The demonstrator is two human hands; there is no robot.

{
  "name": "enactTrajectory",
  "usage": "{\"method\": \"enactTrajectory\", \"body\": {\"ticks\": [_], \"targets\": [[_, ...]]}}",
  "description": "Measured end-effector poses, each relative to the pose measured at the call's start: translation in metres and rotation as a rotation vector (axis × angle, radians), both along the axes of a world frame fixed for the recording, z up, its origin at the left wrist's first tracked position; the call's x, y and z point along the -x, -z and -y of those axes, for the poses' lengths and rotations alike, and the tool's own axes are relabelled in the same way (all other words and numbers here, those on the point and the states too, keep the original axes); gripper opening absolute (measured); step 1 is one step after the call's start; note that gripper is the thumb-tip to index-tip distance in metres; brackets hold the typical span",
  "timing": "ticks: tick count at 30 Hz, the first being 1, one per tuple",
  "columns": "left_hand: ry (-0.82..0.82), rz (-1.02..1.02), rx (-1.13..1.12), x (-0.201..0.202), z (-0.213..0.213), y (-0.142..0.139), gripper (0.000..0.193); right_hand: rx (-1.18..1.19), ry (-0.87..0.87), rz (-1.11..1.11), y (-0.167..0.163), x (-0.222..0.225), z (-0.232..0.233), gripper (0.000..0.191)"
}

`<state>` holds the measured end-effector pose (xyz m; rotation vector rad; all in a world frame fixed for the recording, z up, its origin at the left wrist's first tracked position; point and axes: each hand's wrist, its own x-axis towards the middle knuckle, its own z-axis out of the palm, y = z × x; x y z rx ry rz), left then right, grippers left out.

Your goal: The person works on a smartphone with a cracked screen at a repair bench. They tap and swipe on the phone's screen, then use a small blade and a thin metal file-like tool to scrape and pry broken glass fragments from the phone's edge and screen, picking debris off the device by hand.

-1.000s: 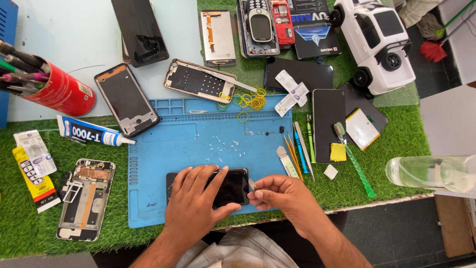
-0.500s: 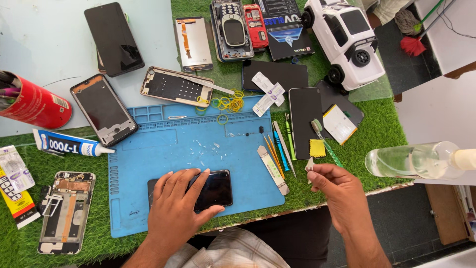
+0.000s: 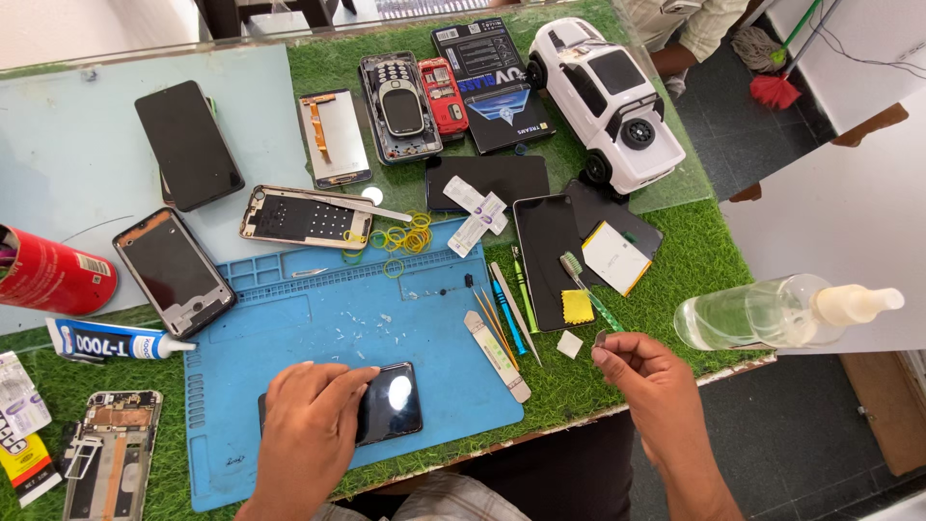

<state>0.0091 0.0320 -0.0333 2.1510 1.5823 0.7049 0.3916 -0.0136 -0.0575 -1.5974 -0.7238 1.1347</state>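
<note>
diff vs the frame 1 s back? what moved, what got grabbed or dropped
The right hand left the dark phone and moved right, off the blue mat to the grass edge, pinching a small thin piece whose kind I cannot tell. The left hand stayed pressed flat on the phone, which kept its place on the mat. Tools and spray bottle lie unchanged.

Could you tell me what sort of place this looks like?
Probably a phone repair bench: opened phones lie about, a blue repair mat holds a dark phone under the left hand, beside prying tools.
</note>
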Motion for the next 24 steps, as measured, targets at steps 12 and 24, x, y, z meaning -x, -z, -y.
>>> {"method": "enactTrajectory", "body": {"ticks": [12, 24], "targets": [[0.083, 0.367, 0.291, -0.052, 0.006, -0.02, 0.037, 0.134, -0.507, -0.528, 0.002, 0.109, 0.007, 0.032], [-0.081, 0.674, 0.536, -0.037, -0.001, -0.008, 0.013, 0.164, -0.64, -0.309, 0.005, 0.13, -0.004, 0.041]]}}
